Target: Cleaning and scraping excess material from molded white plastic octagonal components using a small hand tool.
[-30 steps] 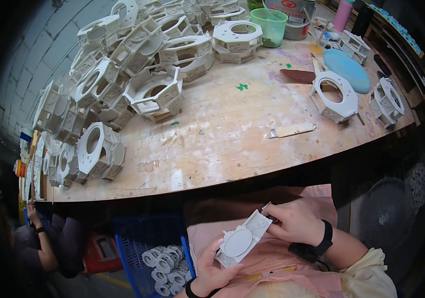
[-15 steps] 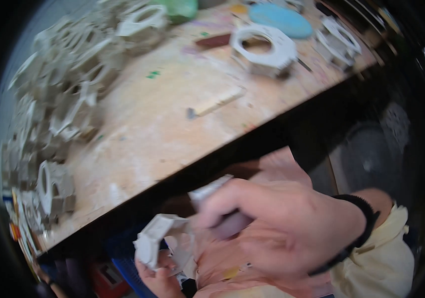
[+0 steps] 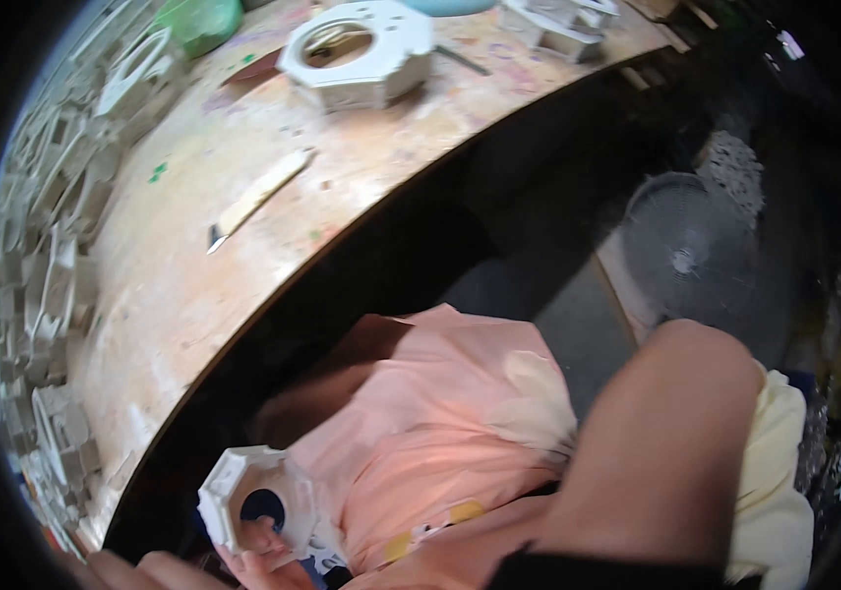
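In my left hand [image 3: 265, 562] is a white octagonal hollow piece [image 3: 216, 497] with a round opening, held low over my lap. My fingers grip its lower rim, and some show through the opening. My right forearm [image 3: 652, 447] comes down to a black wristband [image 3: 598, 572] at the lower edge. Beyond the band, my right hand is cut off by the picture's edge. Large blurred fingers [image 3: 150, 572] show at the lower left rim; I cannot tell for certain that they are my right hand's, or whether they hold anything.
On the wooden table [image 3: 160, 295] lies a cream-handled knife [image 3: 265, 195]. A larger white octagonal piece [image 3: 366, 74] stands beyond it, with another white piece [image 3: 563, 25] to its right. Many white pieces [image 3: 57, 285] crowd the left side. A round fan [image 3: 681, 246] stands below, right.
My right hand has swung down out of its place over my lap, with the greyish block it held. The white piece has moved left and lower, its opening turned more into view.
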`<state>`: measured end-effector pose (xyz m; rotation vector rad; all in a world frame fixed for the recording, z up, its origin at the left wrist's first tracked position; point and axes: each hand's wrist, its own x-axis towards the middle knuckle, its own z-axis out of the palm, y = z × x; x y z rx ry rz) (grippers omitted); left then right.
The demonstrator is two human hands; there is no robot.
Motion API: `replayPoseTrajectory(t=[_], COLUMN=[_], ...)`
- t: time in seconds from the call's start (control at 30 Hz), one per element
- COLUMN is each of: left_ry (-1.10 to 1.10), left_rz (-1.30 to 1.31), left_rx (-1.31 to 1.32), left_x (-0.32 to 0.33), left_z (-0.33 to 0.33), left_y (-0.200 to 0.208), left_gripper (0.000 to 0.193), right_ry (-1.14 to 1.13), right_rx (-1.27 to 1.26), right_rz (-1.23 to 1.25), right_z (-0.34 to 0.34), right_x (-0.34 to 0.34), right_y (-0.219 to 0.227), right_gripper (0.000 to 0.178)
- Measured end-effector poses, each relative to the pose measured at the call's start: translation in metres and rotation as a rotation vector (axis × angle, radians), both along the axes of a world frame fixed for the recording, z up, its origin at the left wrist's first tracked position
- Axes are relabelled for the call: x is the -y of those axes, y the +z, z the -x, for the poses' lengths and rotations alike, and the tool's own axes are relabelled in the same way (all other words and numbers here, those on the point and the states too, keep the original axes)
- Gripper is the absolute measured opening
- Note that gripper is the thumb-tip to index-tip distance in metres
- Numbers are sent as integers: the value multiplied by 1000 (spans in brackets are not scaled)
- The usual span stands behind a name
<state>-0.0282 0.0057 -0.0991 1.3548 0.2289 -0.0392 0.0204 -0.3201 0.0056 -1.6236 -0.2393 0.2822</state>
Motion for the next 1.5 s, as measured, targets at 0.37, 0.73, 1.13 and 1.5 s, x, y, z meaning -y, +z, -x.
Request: replayPoseTrajectory(t=[0.37,0.73,1.13,1.5], left_ry=[-22,-39,-49,-70], left_rz=[-75,-68,201,357], left_rx=[71,164,-43,-192], left_x=[62,6,19,10], left_z=[10,16,5,-7], left_y=[0,-12,18,14], left_gripper=[57,60,72,68], right_ry=[-20,-37,379,241], right_rx=[-18,-12,151,242], right_rz=[32,150,240,163], right_z=[-4,-6,-30,-29], right_x=[-15,-8,-61,-77], right_y=[-13,8,-78,-78], right_gripper=[34,35,51,37])
